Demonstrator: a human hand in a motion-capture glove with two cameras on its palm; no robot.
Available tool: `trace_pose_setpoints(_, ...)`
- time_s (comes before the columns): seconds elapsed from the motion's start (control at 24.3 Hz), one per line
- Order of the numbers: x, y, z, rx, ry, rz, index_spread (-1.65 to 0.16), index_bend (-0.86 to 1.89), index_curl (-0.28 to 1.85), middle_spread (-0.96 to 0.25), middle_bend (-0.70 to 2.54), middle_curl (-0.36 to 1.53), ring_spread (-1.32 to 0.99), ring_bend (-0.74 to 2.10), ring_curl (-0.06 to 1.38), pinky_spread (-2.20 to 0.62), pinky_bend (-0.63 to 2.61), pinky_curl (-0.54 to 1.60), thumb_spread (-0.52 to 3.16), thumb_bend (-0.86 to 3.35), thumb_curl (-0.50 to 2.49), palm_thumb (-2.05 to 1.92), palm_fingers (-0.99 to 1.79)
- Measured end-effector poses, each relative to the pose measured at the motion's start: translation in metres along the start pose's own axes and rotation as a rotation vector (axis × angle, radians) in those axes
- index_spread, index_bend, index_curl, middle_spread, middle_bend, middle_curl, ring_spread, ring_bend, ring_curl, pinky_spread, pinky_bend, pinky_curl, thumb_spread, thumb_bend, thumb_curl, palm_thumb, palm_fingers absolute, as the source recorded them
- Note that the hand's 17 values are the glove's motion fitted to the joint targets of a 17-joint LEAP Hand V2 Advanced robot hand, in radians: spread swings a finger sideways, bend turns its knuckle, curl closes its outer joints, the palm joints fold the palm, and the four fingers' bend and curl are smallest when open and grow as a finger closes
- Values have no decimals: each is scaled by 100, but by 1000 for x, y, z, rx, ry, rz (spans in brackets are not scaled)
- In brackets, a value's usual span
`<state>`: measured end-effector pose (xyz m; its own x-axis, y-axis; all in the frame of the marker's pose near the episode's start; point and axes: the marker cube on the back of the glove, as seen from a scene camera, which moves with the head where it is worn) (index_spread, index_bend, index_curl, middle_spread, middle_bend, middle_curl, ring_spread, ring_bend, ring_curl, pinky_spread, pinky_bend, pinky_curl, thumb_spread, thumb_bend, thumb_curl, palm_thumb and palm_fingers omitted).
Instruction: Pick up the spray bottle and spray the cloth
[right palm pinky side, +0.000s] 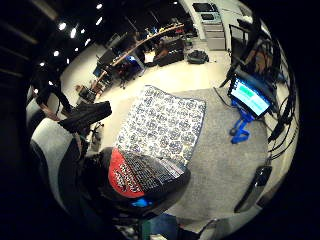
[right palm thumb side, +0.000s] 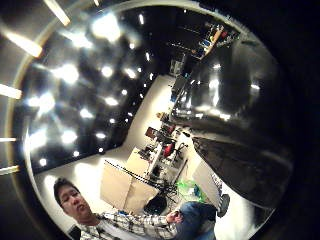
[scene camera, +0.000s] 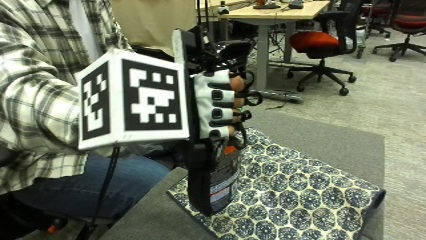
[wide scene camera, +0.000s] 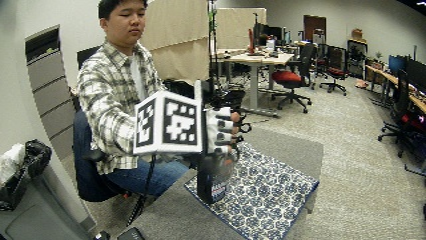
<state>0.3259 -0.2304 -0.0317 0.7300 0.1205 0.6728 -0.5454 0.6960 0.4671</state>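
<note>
We have the spray bottle (scene camera: 214, 182) lifted off the counter (scene camera: 313, 137) in our right hand's (scene camera: 219, 102) grip, fingers curled round its neck, above the patterned cloth (scene camera: 293, 197); next we judge: aim, squeeze the trigger

The outside view sits low and close at the table's edge, facing the right hand (scene camera: 219, 107) and patterned cloth (scene camera: 299, 197). The wide outside view looks from farther back over the same table (wide scene camera: 293, 145) and room. The little-finger palm view faces down onto the cloth; the thumb-side one faces up toward ceiling lights (right palm thumb side: 65, 72). 3 views share the cloth.
</note>
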Motion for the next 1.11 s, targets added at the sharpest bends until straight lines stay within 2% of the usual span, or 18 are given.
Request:
trace_pose_setpoints(0.25, -3, 5, -21, 58, -82, -6, -26, 29, 60, -13, 61, 52, -21, 62, 46, -17, 44, 38, 16, -3, 83, 107, 134)
trace_pose_setpoints(0.45, -24, 8, -2, 41, -132, -56, -26, 29, 60, -13, 61, 52, -21, 62, 46, -17, 44, 38, 15, -3, 83, 107, 134)
trace_pose_setpoints(1.11, -89, 4, 189, -163, -416, -127, -26, 28, 60, -12, 60, 52, -21, 62, 46, -17, 44, 39, 15, -3, 83, 108, 134)
